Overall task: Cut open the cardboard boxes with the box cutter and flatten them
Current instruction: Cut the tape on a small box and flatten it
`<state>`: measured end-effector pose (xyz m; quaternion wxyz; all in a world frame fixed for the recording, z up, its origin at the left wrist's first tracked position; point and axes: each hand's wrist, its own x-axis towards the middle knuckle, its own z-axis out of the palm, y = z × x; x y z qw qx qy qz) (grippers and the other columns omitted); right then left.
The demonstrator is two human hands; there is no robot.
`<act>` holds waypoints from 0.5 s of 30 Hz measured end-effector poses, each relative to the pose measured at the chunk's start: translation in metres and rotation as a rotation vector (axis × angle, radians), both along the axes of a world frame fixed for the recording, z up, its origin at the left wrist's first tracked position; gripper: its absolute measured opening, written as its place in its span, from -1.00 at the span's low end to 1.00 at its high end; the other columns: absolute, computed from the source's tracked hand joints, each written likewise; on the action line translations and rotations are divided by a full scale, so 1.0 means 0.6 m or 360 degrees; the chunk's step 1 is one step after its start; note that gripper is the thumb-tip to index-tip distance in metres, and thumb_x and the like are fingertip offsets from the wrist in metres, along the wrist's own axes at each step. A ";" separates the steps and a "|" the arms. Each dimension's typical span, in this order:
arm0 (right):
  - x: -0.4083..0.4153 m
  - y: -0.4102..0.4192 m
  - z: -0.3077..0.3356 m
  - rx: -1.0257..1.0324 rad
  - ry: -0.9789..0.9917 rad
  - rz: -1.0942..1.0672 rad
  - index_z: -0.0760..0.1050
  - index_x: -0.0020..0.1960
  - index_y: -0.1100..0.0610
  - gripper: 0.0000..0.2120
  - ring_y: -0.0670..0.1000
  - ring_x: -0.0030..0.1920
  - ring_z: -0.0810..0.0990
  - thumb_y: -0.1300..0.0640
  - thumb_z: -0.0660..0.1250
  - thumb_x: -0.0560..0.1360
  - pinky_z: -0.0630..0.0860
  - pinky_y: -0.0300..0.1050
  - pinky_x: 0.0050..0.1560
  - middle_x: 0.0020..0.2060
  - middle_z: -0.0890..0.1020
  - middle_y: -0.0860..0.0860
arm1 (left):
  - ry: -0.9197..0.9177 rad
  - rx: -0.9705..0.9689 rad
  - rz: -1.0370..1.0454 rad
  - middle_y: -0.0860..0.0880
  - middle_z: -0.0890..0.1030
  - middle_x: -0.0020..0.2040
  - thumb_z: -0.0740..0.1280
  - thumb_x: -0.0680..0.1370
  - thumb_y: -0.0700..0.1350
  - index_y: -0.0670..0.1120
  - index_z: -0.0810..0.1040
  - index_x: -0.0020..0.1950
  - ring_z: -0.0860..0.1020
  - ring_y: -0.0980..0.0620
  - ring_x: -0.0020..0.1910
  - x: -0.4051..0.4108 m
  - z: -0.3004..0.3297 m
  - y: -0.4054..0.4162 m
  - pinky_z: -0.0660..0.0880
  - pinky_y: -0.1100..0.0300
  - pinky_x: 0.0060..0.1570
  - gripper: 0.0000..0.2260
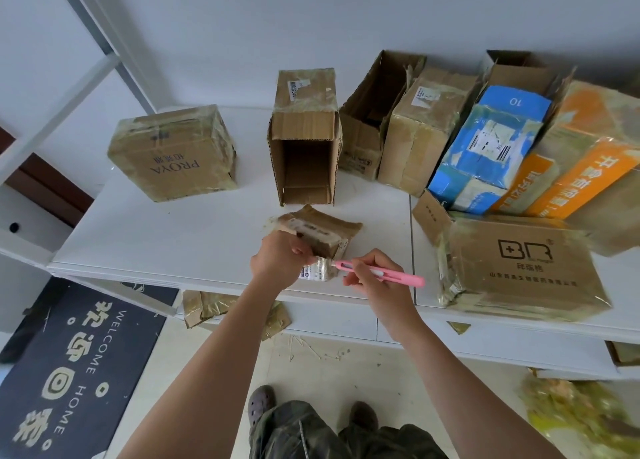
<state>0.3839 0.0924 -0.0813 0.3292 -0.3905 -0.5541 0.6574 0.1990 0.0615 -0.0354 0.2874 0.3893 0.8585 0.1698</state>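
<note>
— What have you got there?

— A small box [320,240], at the near edge of the desk [173,237], right in front of me. My left hand [277,261] grips its near end, fingers curled round the taped corner. My right hand [374,278] pinches the pink cutter [381,273] like a pen, with the tip touching the tape by the label.

— Will it be hard to cut?

— I doubt it. The box looks light and already crushed, so it will give under the blade. The tape wrapped round it is glossy, and I would guess slippery, so the blade may skate off. That is why I hold by the cardboard corner, beside the cut line and not across it.

— And your fingers?

— Close to the tip. I would draw the blade away from the left hand, with light pressure; the card is thin and soft.

— What else is waiting?

— Plenty. A taped PROXA box [173,153] sits far left, well apart. An open box [304,140] lies on its side just behind the small one. To the right are more brown boxes, a blue box [485,153], an orange box [581,160] and a big BR box [526,271] near the edge. None of these looks flattened yet. There are scraps of tape on the floor below.
</note>
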 end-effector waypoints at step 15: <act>-0.007 0.006 0.003 -0.0076 0.0058 0.0028 0.49 -0.13 0.22 -0.85 0.10 -0.04 0.70 0.20 0.31 0.60 0.62 0.00 0.09 -0.23 0.70 0.12 | -0.0023 0.0086 0.0156 0.14 0.57 -0.17 0.49 0.49 -0.07 0.12 0.58 -0.28 0.51 0.02 -0.06 0.005 0.021 0.012 0.39 0.11 -0.05 -0.82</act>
